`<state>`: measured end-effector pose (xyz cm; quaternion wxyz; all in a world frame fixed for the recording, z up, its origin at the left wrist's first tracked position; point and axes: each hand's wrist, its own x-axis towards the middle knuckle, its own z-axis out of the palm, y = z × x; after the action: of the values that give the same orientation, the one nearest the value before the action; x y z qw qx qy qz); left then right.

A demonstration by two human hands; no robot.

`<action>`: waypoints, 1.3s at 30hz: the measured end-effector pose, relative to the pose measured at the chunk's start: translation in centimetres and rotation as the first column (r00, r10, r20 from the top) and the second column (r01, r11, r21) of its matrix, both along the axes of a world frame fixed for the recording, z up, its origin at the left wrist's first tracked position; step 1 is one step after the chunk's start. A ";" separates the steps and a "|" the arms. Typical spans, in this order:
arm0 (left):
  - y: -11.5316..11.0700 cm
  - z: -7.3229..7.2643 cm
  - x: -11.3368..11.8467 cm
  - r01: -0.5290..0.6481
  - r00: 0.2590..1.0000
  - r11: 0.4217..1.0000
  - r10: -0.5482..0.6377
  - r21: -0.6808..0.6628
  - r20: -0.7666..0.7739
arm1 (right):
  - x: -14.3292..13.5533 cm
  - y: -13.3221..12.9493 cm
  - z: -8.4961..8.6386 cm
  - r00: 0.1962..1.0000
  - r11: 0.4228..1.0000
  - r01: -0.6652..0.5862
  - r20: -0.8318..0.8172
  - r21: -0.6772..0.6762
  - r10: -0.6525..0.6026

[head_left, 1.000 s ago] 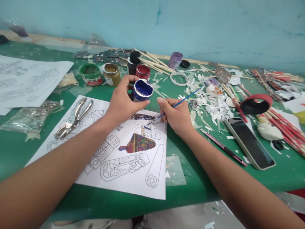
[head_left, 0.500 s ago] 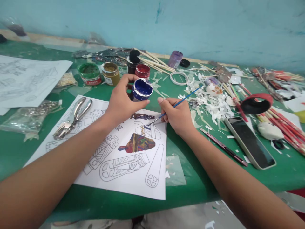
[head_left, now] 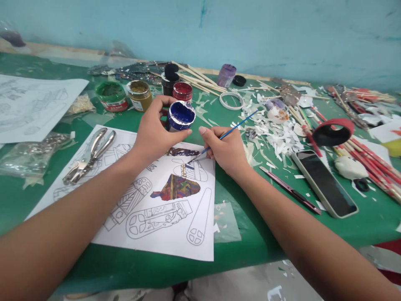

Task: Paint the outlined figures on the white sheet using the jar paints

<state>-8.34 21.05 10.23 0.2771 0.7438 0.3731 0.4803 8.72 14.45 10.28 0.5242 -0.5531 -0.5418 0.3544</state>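
My left hand (head_left: 158, 127) is wrapped round an open jar of blue paint (head_left: 181, 115), tilted a little toward me above the paper. In my right hand (head_left: 224, 150) is a thin blue paintbrush (head_left: 233, 128), pinched near its bristles. The brush tip touches a partly coloured outline on the printed sheet (head_left: 175, 246), beside small yellow and blue strokes. Just below it lies a finished-looking multicoloured shape (head_left: 177, 187). Other outlines on the sheet are bare line drawings. A metal hole punch (head_left: 90, 156) rests on the sheet's left part, near my left forearm.
Behind my left hand stand open jars of green (head_left: 111, 96), ochre (head_left: 139, 95) and red paint (head_left: 182, 92). Paper scraps (head_left: 269, 138), a craft knife (head_left: 290, 190), a phone (head_left: 324, 184) and a red-and-black tape roll (head_left: 333, 131) lie to the right. Wooden sticks (head_left: 200, 79) lie at the back.
The whole view has shifted slightly, so things sit a little further left. The brush tip has moved slightly on the small outline; both hands keep their holds.
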 end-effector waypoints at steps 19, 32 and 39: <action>-0.2 0.1 0.0 -0.009 1.000 1.000 0.009 -0.019 -0.019 | 0.1 0.1 -0.2 0.999 1.000 0.010 -0.037 -0.009 -0.010; -0.2 0.2 0.0 0.005 1.000 1.000 -0.004 -0.030 0.002 | 0.2 -0.1 -0.2 1.000 1.000 0.011 0.017 0.000 -0.011; -0.2 0.2 0.0 0.011 1.000 0.999 -0.011 -0.039 0.000 | 0.2 -0.1 -0.2 1.000 1.000 0.020 -0.006 -0.018 -0.020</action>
<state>-8.38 20.85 10.46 0.2944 0.7403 0.3782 0.4714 8.97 14.36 10.12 0.5242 -0.5624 -0.5314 0.3556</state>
